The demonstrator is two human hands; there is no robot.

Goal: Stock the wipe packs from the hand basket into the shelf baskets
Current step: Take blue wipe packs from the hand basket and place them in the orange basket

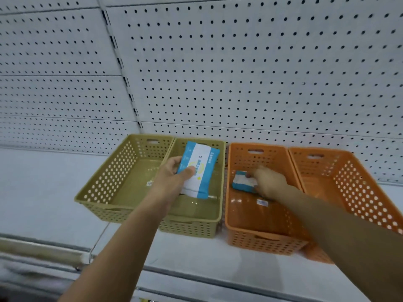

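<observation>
My left hand (174,175) grips a blue and white wipe pack (199,168) and holds it flat above the second olive basket (189,227). My right hand (269,182) reaches into the first orange basket (261,240) and its fingers rest on a smaller blue and white wipe pack (244,184) lying near the basket's floor. This hand is blurred, so its grip on the pack is unclear. The hand basket is out of view.
An olive basket (104,192) stands at the far left and another orange basket (359,182) at the far right, all in a row on the white shelf (43,192). Behind them rises a white pegboard wall (239,73). A pale rail (39,249) runs along the lower left.
</observation>
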